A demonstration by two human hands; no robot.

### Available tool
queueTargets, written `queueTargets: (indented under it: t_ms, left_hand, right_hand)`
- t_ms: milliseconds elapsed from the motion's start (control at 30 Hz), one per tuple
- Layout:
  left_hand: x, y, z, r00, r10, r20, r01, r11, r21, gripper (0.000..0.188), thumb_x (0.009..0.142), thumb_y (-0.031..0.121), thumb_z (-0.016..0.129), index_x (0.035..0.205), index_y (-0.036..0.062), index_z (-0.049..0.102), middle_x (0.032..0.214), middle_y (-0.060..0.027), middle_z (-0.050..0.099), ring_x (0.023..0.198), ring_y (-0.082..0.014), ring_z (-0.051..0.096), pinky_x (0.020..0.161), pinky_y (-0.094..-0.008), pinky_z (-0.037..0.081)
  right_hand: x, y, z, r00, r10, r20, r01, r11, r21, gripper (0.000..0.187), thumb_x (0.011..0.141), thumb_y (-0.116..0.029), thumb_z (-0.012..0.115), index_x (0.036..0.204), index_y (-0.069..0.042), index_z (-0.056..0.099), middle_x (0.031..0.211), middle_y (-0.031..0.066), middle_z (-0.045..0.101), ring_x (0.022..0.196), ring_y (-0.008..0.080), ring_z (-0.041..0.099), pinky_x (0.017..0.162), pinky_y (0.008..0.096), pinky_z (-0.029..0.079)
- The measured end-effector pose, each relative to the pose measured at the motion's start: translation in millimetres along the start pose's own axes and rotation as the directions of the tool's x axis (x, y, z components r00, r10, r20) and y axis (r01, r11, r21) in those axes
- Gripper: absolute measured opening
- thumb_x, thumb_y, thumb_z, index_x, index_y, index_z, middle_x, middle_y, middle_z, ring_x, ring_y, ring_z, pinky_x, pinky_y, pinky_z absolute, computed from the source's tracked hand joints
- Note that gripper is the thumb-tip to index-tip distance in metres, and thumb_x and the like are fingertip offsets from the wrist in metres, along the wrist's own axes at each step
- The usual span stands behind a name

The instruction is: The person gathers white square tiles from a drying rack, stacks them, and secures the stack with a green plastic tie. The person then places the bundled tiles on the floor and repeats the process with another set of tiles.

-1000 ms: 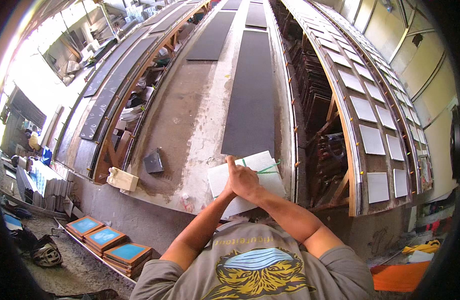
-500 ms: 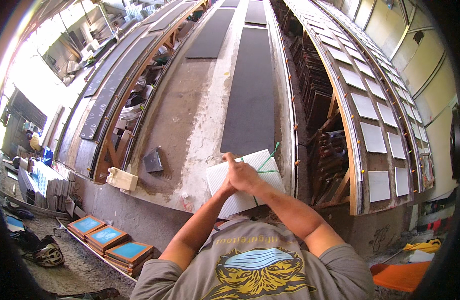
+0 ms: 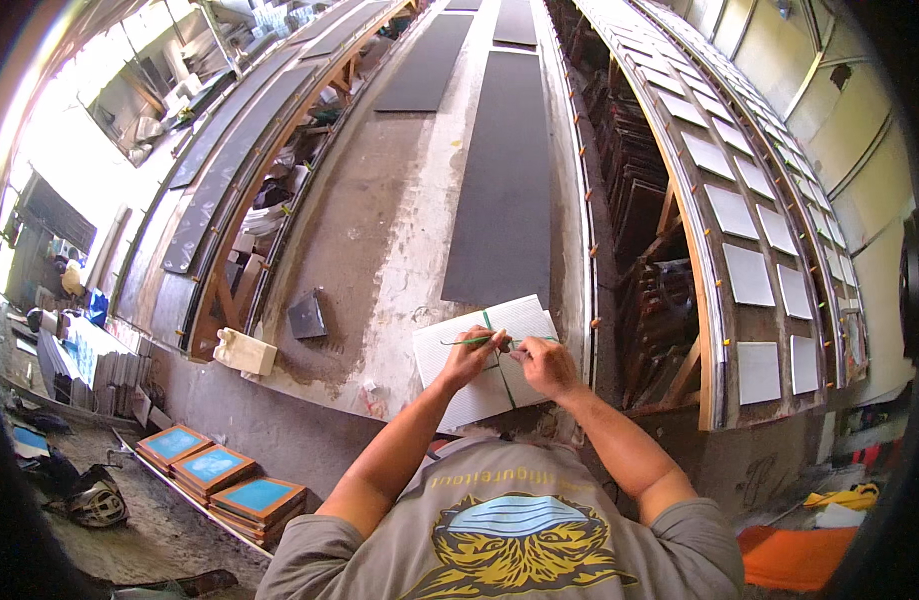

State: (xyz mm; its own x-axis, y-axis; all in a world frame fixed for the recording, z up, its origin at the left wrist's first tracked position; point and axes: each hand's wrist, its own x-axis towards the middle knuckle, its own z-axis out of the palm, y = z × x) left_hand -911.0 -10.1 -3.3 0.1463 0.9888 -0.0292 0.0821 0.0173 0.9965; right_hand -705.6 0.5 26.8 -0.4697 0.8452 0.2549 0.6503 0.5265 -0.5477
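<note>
A stack of white sheets (image 3: 458, 402) lies at a slant on the near end of the long middle table. Green string (image 3: 488, 320) runs over the stack in a cross. Above the middle of the stack, my left hand (image 3: 466, 358) is closed on the string, and a loose end pokes out to its left. Close beside it, my right hand (image 3: 551, 367) pinches the string with its fingertips. The knot, if there is one, is hidden among the fingers.
A long dark board (image 3: 502, 190) reaches away behind the stack. On the left lie a small dark block (image 3: 306, 316) and a cream block (image 3: 245, 353). White sheets (image 3: 751, 273) lie in rows on the right table. Wooden frames with blue panels (image 3: 261, 498) are piled at lower left.
My hands, crossed one over the other before, have drawn apart. The string end that stuck up to the right is now at the left, in my left hand.
</note>
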Motion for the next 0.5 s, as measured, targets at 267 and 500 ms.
queueTargets:
  t_ms: [267, 500]
  left_hand:
    - [1, -4, -3, 0.997, 0.054, 0.048, -0.056, 0.998, 0.029, 0.037, 0.103, 0.033, 0.059, 0.104, 0.0007, 0.076, 0.097, -0.0125, 0.068, 0.097, -0.0219, 0.060, 0.087, -0.0353, 0.048]
    - [3, -3, -5, 0.996, 0.051, 0.071, -0.053, 0.998, 0.038, 0.033, 0.102, 0.030, 0.061, 0.102, 0.0003, 0.076, 0.100, -0.0125, 0.068, 0.102, -0.0219, 0.058, 0.091, -0.0364, 0.046]
  right_hand:
    - [16, 15, 3, 0.988, -0.141, -0.060, 0.101, 0.895, -0.435, 0.027, 0.085, -0.029, 0.074, 0.074, -0.008, 0.061, 0.066, 0.0080, 0.065, 0.062, 0.0283, 0.069, 0.057, 0.0407, 0.052]
    - [33, 15, -6, 0.896, -0.441, 0.048, 0.396, 0.748, -0.533, 0.009, 0.084, -0.019, 0.064, 0.080, -0.010, 0.063, 0.079, 0.0034, 0.065, 0.080, 0.0202, 0.064, 0.068, 0.0356, 0.053]
